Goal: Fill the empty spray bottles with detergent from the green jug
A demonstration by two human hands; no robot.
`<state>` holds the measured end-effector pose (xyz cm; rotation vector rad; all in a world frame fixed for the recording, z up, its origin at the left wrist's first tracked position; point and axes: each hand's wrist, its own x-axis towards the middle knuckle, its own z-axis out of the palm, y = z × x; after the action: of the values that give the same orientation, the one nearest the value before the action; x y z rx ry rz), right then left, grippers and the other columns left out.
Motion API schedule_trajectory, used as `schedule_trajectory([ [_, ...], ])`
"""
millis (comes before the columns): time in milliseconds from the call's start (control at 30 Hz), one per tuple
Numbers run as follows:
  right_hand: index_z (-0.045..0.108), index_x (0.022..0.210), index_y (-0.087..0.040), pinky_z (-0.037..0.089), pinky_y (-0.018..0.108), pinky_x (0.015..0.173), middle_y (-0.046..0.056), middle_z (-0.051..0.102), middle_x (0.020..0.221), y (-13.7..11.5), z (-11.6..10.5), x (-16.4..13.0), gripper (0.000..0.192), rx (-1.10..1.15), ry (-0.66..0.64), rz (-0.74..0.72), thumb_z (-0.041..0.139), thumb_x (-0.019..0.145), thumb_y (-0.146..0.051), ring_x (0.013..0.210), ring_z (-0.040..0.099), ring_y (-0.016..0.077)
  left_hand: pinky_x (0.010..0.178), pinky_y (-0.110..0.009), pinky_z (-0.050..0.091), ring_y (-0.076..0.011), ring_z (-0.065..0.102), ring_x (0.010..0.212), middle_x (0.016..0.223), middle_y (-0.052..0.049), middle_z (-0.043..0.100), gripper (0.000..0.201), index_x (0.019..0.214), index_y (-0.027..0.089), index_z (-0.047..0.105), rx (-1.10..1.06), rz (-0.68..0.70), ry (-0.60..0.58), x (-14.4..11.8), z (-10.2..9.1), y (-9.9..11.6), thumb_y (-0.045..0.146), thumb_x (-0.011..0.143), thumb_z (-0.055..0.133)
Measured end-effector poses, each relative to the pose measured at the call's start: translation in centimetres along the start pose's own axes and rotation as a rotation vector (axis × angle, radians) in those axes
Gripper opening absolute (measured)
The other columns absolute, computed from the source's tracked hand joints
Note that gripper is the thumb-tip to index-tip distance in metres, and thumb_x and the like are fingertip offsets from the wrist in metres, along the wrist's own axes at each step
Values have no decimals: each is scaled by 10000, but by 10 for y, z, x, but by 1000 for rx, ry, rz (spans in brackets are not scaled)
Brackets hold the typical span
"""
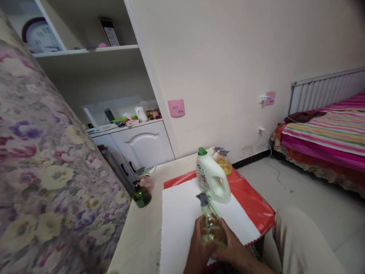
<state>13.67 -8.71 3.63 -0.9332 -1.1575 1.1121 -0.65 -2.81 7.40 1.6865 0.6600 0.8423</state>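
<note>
A clear spray bottle (209,224) with pale yellow-green liquid and a grey trigger head stands on a white sheet (176,220). My left hand (198,249) wraps its left side and my right hand (235,249) wraps its right side near the base. Just behind it a white jug (212,177) with a green cap and a handle stands upright. A second spray bottle (224,161) with yellow liquid sits behind the jug.
The white sheet lies over a red plastic cover (251,198) on a low table. A dark green bottle (142,196) stands at the table's left edge. A floral fabric (48,171) fills the left. A white cabinet (142,142), my knee (296,239) and a striped bed (327,133) surround the table.
</note>
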Motion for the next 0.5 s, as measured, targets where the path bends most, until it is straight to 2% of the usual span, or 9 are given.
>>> schedule_trajectory([
  [67,334,1417,-240,393,502,1048,151,539,1353,7,-3,-2,1082,30,37,44,847,513,-540,1221,529,351,1056,-449,380,-307,495,1247,1348,-136,546,560,1321,196,472,-14,16,-21,-1,1,-1,431,823,571],
  [133,361,1404,-230,365,491,1067,148,536,1345,14,-7,-6,1100,17,72,75,863,475,-538,1248,494,357,1107,-467,299,-318,415,1311,1396,-140,491,511,1267,191,544,6,23,51,0,-4,-2,491,855,519],
  [200,393,1385,-228,367,478,1062,137,550,1319,17,-6,-9,1120,51,20,107,880,425,-533,1244,491,362,1116,-469,267,-320,393,1319,1390,-124,495,489,1211,202,596,-28,-6,151,2,-12,0,531,865,491],
  [267,428,1362,-233,392,464,1036,115,583,1263,13,0,-12,1093,123,-91,152,881,414,-535,1207,522,354,1056,-461,341,-316,472,1244,1303,-104,576,475,1189,221,616,-149,-127,168,3,-19,6,546,868,485],
  [367,514,1293,-249,390,438,1039,72,627,1177,1,15,-11,918,171,-207,193,860,487,-520,1200,521,339,924,-429,432,-308,588,1052,1091,-107,685,440,1067,196,684,-332,-277,58,-2,-24,19,542,857,512],
  [433,574,1231,-257,364,430,1061,46,647,1124,-4,22,-8,741,176,-250,191,826,577,-497,1199,517,327,867,-417,447,-294,611,957,1013,-120,696,423,992,176,706,-459,-255,-16,-7,-26,25,530,855,520],
  [500,610,1186,-266,349,433,1073,27,660,1084,-6,26,-2,621,198,-276,171,805,632,-467,1185,531,320,845,-412,447,-287,608,946,1017,-122,685,397,1027,189,696,-600,-204,-70,-12,-27,27,510,845,549],
])
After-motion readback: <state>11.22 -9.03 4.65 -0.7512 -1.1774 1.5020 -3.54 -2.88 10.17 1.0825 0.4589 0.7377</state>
